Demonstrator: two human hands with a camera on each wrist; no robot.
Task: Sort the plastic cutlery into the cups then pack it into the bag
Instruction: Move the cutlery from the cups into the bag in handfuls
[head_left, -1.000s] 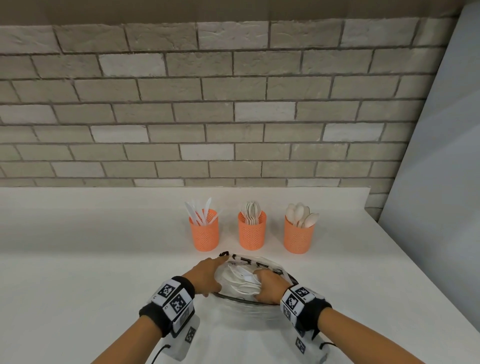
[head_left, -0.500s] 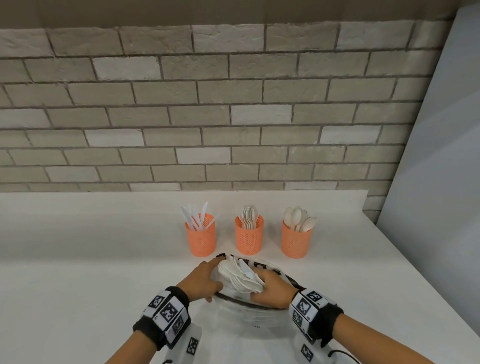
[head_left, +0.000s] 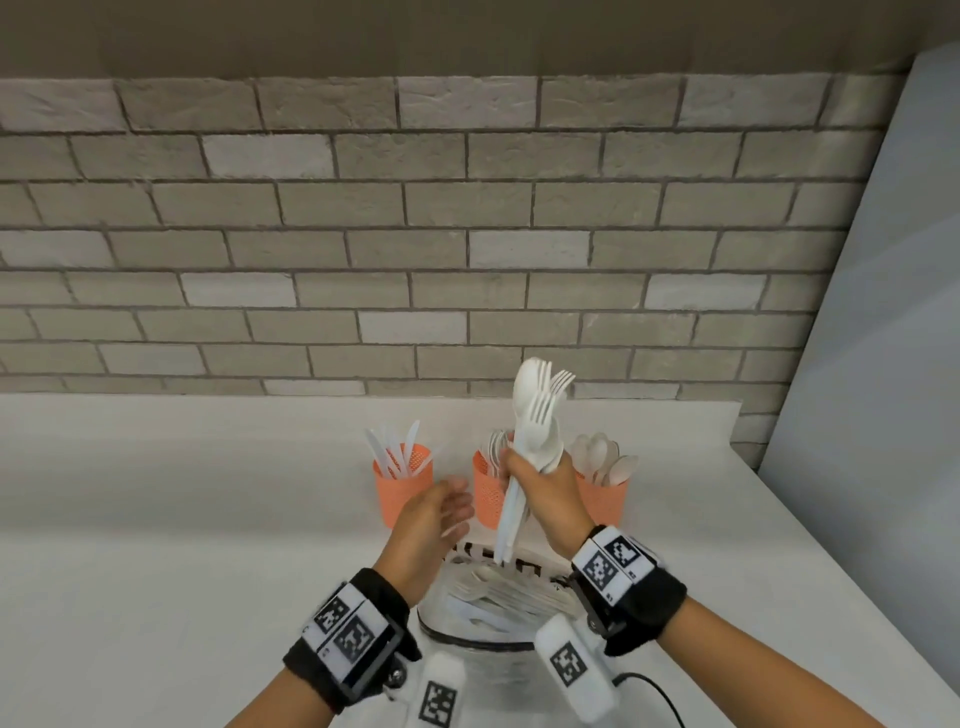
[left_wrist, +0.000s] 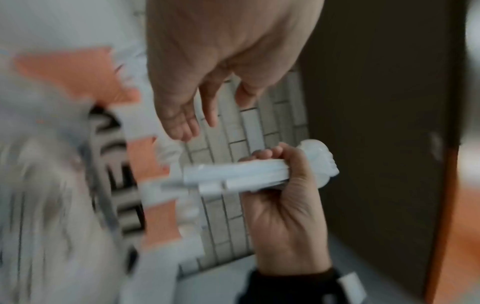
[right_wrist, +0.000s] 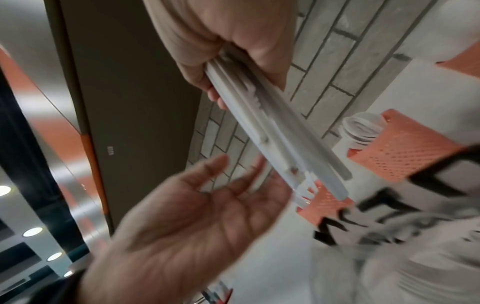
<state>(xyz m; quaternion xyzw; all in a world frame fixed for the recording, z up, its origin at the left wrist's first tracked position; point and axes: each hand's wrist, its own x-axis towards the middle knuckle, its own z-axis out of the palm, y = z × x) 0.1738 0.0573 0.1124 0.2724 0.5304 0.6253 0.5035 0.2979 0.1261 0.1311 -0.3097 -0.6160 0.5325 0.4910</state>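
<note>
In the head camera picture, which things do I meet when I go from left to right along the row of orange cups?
Cup with knives → left hand, open → cup with forks, partly hidden → right hand gripping a bundle of cutlery → cup with spoons.

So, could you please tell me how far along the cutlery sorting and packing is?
Partly sorted: the three orange cups already stand filled with knives, forks and spoons. In hand: the right hand holds a mixed bundle of forks and spoons in its grip; the left hand is open. Left: cutlery lies in the clear bag, and this bundle is unsorted.
</note>
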